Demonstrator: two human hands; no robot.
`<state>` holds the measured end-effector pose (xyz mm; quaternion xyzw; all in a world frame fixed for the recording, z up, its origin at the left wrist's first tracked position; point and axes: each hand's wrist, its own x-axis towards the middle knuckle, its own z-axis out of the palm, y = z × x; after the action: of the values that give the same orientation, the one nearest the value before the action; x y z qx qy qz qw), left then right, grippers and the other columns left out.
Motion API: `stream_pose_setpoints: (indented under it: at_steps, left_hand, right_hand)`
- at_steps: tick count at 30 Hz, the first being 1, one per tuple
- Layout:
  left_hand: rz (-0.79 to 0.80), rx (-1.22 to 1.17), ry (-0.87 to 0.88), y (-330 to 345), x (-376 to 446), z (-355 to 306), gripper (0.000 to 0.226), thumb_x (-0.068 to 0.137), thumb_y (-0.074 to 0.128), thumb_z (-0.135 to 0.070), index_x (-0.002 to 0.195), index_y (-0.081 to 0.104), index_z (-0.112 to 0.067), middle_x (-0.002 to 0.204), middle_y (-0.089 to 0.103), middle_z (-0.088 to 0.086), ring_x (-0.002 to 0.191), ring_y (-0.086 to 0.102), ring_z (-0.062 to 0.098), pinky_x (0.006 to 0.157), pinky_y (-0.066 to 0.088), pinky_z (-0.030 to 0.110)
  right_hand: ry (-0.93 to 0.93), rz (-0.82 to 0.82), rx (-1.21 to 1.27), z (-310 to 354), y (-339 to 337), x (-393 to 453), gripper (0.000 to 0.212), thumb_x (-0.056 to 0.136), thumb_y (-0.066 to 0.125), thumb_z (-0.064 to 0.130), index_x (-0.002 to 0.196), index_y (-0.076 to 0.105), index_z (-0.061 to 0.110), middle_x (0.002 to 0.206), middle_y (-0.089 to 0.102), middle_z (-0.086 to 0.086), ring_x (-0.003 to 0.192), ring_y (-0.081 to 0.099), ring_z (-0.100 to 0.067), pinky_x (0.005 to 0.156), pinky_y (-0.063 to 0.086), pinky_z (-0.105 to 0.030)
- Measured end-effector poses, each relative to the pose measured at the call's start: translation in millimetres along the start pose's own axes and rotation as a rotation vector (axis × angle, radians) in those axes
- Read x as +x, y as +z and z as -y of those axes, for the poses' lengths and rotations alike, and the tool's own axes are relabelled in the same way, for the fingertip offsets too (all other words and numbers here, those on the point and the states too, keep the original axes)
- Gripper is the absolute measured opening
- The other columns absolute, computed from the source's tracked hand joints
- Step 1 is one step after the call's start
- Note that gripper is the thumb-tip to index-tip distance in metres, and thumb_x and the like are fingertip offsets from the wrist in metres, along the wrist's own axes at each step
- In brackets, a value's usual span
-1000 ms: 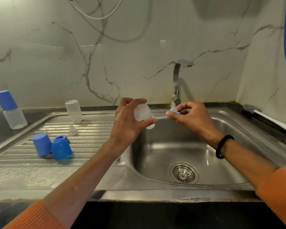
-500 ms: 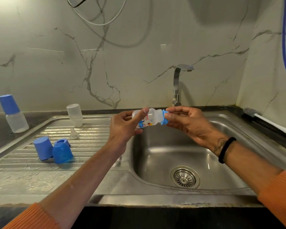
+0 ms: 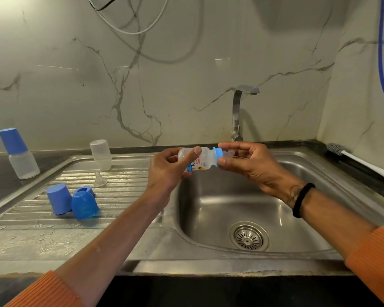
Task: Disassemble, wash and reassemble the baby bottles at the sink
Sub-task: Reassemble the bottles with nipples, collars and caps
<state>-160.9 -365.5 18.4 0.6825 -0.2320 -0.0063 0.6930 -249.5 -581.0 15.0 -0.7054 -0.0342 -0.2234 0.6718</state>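
One small baby bottle [image 3: 200,161], translucent, printed label, blue ring [image 3: 218,156] and clear teat; held sideways above sink basin [image 3: 297,178]. Left hand [image 3: 166,171] grips body; right hand [image 3: 251,161] pinches ring.

Dim warm light, wide-angle edge bending

The left hand [image 3: 164,171] covers the base end and part of the printed label of the small bottle [image 3: 200,161], so the print cannot be read in full. The right hand [image 3: 251,165] hides much of the clear teat [image 3: 228,154] beyond the blue collar [image 3: 217,156]. The bottle brush [image 3: 361,161] is cut off at the right edge, both orange sleeves [image 3: 44,291] run out of the bottom, and the small tattoo at the right wrist is too blurred to make out.
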Motion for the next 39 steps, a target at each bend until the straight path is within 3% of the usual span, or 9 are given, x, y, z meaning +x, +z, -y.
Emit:
stream_pose_setpoints:
  at_steps: [11,16,18,20,25,28,31,33,39]
  left_hand:
    - [0.014,-0.025,0.025,1.3,-1.5,0.4,0.052,0.073,0.087,-0.052,0.110,0.076,-0.018,0.097,0.079,0.003,0.095,0.077,0.018,0.083,0.064,0.042]
    - [0.082,0.043,0.033,0.1,0.3,0.6,0.061,0.068,0.086,-0.058,0.117,0.071,-0.024,0.106,0.076,0.001,0.097,0.075,0.016,0.080,0.065,0.036]
    - [0.175,0.279,0.143,-1.5,0.5,1.0,0.071,0.066,0.086,-0.064,0.127,0.063,-0.035,0.114,0.069,-0.008,0.098,0.071,0.010,0.079,0.062,0.026]
    - [0.238,0.628,0.387,-2.1,-0.2,6.3,0.080,0.069,0.081,-0.071,0.138,0.052,-0.042,0.123,0.060,-0.012,0.104,0.061,0.005,0.084,0.055,0.018]
    - [0.286,0.940,0.694,-11.0,0.6,3.2,0.070,0.093,0.051,-0.076,0.153,0.032,-0.045,0.129,0.064,-0.003,0.111,0.061,0.017,0.096,0.051,0.036]
    - [0.365,0.952,0.721,-9.5,-2.8,-2.2,0.057,0.100,0.046,-0.064,0.150,0.034,-0.040,0.123,0.065,-0.003,0.097,0.062,0.016,0.081,0.051,0.032]
    - [0.344,0.953,0.739,-6.7,-7.5,-0.9,0.054,0.093,0.047,-0.058,0.140,0.038,-0.034,0.108,0.060,-0.009,0.074,0.054,0.008,0.063,0.035,0.016]
    - [0.314,0.968,0.721,-8.3,-6.1,1.0,0.052,0.092,0.047,-0.059,0.136,0.041,-0.032,0.098,0.055,-0.011,0.066,0.050,0.005,0.059,0.031,0.015]
    - [0.278,1.011,0.742,-8.9,-2.0,7.5,0.062,0.091,0.035,-0.079,0.125,0.047,-0.028,0.091,0.059,-0.011,0.067,0.056,0.010,0.060,0.049,0.023]
  right_hand:
    - [-0.006,-0.021,-0.011,-1.3,-1.6,0.9,0.037,0.074,0.090,0.023,0.109,0.080,0.018,0.112,0.075,-0.013,0.104,0.076,-0.029,0.084,0.064,-0.043]
    - [-0.036,-0.008,-0.055,0.2,-0.9,-1.0,0.037,0.076,0.089,0.020,0.113,0.080,0.020,0.110,0.077,-0.006,0.103,0.076,-0.026,0.082,0.064,-0.039]
    - [-0.049,0.009,-0.082,1.4,-0.9,-2.5,0.037,0.078,0.089,0.019,0.114,0.079,0.020,0.109,0.077,-0.004,0.103,0.076,-0.024,0.081,0.064,-0.037]
    - [-0.061,0.041,-0.141,2.3,1.0,-4.2,0.037,0.079,0.089,0.021,0.114,0.078,0.020,0.109,0.076,-0.002,0.102,0.076,-0.022,0.079,0.064,-0.035]
    - [-0.057,0.097,-0.171,5.9,6.5,-6.1,0.037,0.082,0.087,0.022,0.116,0.075,0.014,0.110,0.077,-0.005,0.103,0.076,-0.022,0.080,0.064,-0.037]
    - [-0.065,0.129,-0.184,8.3,9.1,-8.7,0.039,0.081,0.088,0.025,0.116,0.075,0.013,0.107,0.078,-0.004,0.098,0.077,-0.023,0.079,0.064,-0.034]
    - [-0.035,0.180,-0.198,8.6,10.1,-9.0,0.036,0.083,0.085,0.028,0.116,0.075,0.015,0.108,0.078,-0.001,0.097,0.077,-0.023,0.080,0.064,-0.034]
    - [-0.002,0.194,-0.199,7.4,9.6,-8.1,0.033,0.088,0.080,0.029,0.118,0.076,0.015,0.111,0.077,-0.001,0.100,0.076,-0.024,0.082,0.064,-0.036]
    - [-0.022,0.183,-0.257,5.4,8.3,-6.5,0.024,0.089,0.080,0.024,0.111,0.079,0.013,0.106,0.078,-0.003,0.098,0.077,-0.022,0.079,0.064,-0.033]
